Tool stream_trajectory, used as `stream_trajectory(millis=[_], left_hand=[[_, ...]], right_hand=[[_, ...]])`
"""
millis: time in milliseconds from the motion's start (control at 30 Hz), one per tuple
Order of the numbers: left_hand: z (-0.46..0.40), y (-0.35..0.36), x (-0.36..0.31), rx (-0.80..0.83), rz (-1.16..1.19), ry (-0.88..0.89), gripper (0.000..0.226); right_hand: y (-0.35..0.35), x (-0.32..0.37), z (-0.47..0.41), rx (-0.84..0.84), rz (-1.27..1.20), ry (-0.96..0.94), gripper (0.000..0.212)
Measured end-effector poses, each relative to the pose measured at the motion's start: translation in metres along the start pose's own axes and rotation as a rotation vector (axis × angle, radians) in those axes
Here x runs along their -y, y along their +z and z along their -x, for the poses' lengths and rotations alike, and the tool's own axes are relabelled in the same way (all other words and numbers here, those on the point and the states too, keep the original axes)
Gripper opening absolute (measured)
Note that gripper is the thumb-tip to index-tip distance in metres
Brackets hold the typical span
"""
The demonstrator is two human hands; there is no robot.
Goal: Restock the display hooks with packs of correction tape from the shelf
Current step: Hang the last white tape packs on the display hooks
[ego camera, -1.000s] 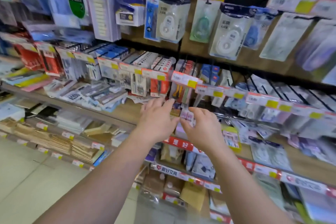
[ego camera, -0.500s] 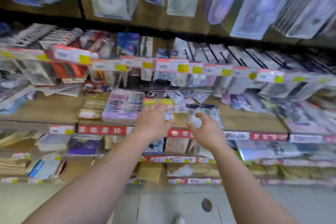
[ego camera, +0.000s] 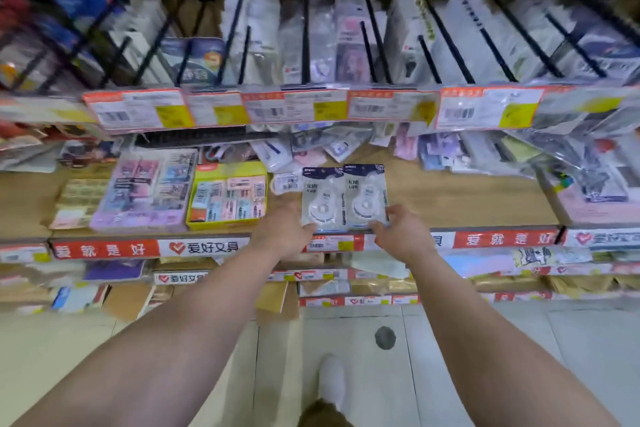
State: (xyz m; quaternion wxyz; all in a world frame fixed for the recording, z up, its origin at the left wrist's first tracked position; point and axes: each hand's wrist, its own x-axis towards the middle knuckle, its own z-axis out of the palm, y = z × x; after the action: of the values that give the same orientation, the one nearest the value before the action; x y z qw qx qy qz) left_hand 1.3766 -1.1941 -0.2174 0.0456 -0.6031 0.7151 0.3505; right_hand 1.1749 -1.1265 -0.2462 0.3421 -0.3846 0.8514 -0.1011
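The shelf-edge strip (ego camera: 145, 248) reads 爱就是好 and 爱好文具 (pack print too blurred).

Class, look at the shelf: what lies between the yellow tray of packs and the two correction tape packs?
In the head view, one small white barcode label lies between the yellow tray and the two clear correction tape packs.

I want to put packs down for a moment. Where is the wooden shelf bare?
Bare wood shows right of the two clear correction tape packs, before the pink box. Left, the yellow tray and loose packets behind crowd it.

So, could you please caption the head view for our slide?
Both hands, left and right, grasp two correction tape packs on the wooden shelf.
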Motion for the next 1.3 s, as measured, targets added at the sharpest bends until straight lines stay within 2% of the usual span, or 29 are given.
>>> stream_trajectory(millis=[200,300,433,567,700,800,900,967,1033,1100,1300], left_hand=[[-0.033,0.008,-0.011,-0.023,0.188,-0.117,0.045],[-0.043,0.015,-0.017,-0.056,0.296,-0.231,0.047],[-0.053,0.019,-0.021,-0.055,0.308,-0.307,0.058],[-0.056,0.022,-0.023,-0.079,0.248,-0.328,0.062],[-0.055,0.025,-0.02,-0.092,0.304,-0.269,0.046],[-0.056,0.027,-0.019,-0.114,0.314,-0.257,0.055],[-0.054,0.028,-0.019,-0.104,0.366,-0.253,0.055],[-0.052,0.029,-0.018,-0.102,0.423,-0.234,0.052],[-0.047,0.03,-0.017,-0.114,0.476,-0.208,0.045],[-0.043,0.029,-0.014,-0.115,0.557,-0.19,0.033],[-0.011,0.01,0.015,-0.098,0.766,-0.147,0.019]], right_hand=[[0.006,-0.005,-0.026,-0.061,0.047,0.057,0.062],[0.007,0.001,-0.032,-0.098,0.124,0.096,0.068],[0.008,0.011,-0.036,-0.129,0.216,0.087,0.069],[0.004,0.015,-0.041,-0.074,0.179,0.118,0.069],[0.004,0.011,-0.048,-0.038,0.103,0.152,0.076],[0.008,0.008,-0.049,-0.024,0.071,0.145,0.067],[0.014,0.004,-0.046,-0.006,-0.062,0.116,0.057],[0.016,0.001,-0.042,-0.018,-0.285,0.098,0.052],[0.012,0.0,-0.035,-0.036,-0.461,0.094,0.045],[0.008,0.0,-0.027,-0.045,-0.521,0.071,0.04],[0.017,0.018,0.003,-0.066,-0.638,0.0,0.053]])
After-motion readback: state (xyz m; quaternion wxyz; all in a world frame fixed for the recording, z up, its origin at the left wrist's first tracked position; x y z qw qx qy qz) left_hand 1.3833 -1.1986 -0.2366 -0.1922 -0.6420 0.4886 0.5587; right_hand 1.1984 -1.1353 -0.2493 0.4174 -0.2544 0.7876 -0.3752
